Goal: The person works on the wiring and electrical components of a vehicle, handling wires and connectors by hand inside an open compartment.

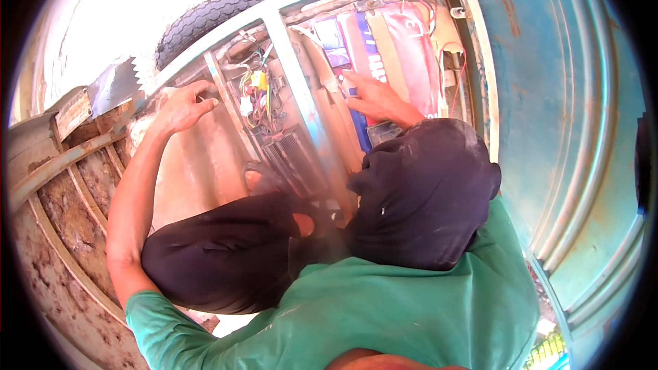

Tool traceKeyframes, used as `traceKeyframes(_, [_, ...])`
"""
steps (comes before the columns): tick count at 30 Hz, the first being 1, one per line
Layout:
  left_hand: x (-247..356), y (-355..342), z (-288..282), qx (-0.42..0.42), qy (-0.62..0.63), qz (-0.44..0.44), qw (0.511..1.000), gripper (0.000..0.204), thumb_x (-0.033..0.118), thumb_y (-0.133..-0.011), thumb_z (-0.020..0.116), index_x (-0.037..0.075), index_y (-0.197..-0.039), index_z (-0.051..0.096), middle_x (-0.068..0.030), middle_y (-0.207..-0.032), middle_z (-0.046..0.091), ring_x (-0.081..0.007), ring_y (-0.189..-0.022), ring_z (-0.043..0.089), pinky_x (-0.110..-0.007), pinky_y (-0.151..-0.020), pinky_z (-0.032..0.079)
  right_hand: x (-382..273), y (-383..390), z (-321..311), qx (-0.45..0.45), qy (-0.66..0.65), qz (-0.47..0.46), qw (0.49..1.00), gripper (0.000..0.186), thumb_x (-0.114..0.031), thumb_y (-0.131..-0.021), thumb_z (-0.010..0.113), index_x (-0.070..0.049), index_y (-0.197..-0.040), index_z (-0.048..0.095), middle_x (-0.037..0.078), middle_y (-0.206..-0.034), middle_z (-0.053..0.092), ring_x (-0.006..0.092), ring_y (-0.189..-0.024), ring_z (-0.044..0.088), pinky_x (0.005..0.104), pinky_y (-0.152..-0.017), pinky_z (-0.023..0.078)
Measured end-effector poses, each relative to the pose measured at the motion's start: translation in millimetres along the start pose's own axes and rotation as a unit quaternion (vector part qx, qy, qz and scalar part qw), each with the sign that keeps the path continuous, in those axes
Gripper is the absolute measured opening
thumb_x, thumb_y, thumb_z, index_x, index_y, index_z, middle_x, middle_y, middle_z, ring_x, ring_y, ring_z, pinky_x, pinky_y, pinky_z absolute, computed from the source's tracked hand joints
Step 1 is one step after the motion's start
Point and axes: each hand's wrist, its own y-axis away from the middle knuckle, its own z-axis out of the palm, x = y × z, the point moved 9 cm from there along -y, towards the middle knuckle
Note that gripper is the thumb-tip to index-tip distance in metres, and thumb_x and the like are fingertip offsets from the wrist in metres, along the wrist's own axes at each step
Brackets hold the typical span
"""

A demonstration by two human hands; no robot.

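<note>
My left hand [186, 107] is at the left end of the blue-and-white metal frame [291, 62], thumb apart from the bent fingers, with nothing seen in it. Whether it rests on the metal I cannot tell. To its right, a bundle of coloured wires [257, 96] with a yellow connector [259, 80] lies above a dark finned metal unit [295, 157]. My right hand [377, 99] reaches over the right bay of the frame, fingers stretched toward a brown strip [334, 85]. Beside it lies a red, white and blue printed sheet [411, 48]. No held thing shows there.
A black tyre [205, 20] stands beyond the frame. Blue metal panelling [548, 96] rises on the right, and rusty ribbed boards [68, 219] lie on the left. Thin loose wires [459, 62] hang at the frame's right side. My bent knees [425, 192] are close to the frame.
</note>
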Motion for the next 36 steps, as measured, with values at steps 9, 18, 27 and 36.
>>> traceKeyframes(9, [-1,-5,9,-0.019,-0.011,0.002,1.0,0.04,0.024,-0.093,0.068,0.003,-0.126,0.064,-0.0133,-0.113,0.07,-0.0232,-0.099,0.068,-0.037,-0.092,0.054,-25,-4,30,-0.148,-0.013,0.027,0.988,0.073,-0.04,-0.096,0.058,-0.003,-0.155,0.034,0.038,-0.128,0.058,0.0521,-0.121,0.057,0.0541,-0.104,0.046])
traceKeyframes(18, [21,-21,7,0.013,-0.019,0.066,0.998,0.037,0.028,-0.091,0.068,0.003,-0.118,0.067,-0.0156,-0.106,0.069,-0.0282,-0.096,0.067,-0.04,-0.088,0.053,-11,-2,34,-0.141,0.021,0.022,0.989,0.085,-0.041,-0.096,0.06,-0.002,-0.161,0.022,0.036,-0.128,0.062,0.0488,-0.121,0.06,0.0511,-0.101,0.048])
traceKeyframes(27, [11,-5,-2,0.03,-0.028,0.024,0.999,0.043,0.031,-0.091,0.068,0.004,-0.125,0.066,-0.0182,-0.111,0.069,-0.0309,-0.102,0.066,-0.04,-0.091,0.052,-14,-6,42,-0.134,0.098,0.07,0.984,0.08,-0.038,-0.094,0.058,0.005,-0.156,0.028,0.034,-0.117,0.066,0.0479,-0.11,0.065,0.0555,-0.093,0.051])
traceKeyframes(36, [21,-11,-7,0.014,-0.046,0.046,0.998,0.048,0.033,-0.093,0.067,0.003,-0.13,0.063,-0.0196,-0.111,0.069,-0.0311,-0.105,0.067,-0.042,-0.093,0.053,15,-1,-12,-0.01,-0.037,0.091,0.995,0.051,-0.034,-0.093,0.062,-0.005,-0.135,0.061,0.024,-0.112,0.073,0.0386,-0.109,0.07,0.0475,-0.092,0.054])
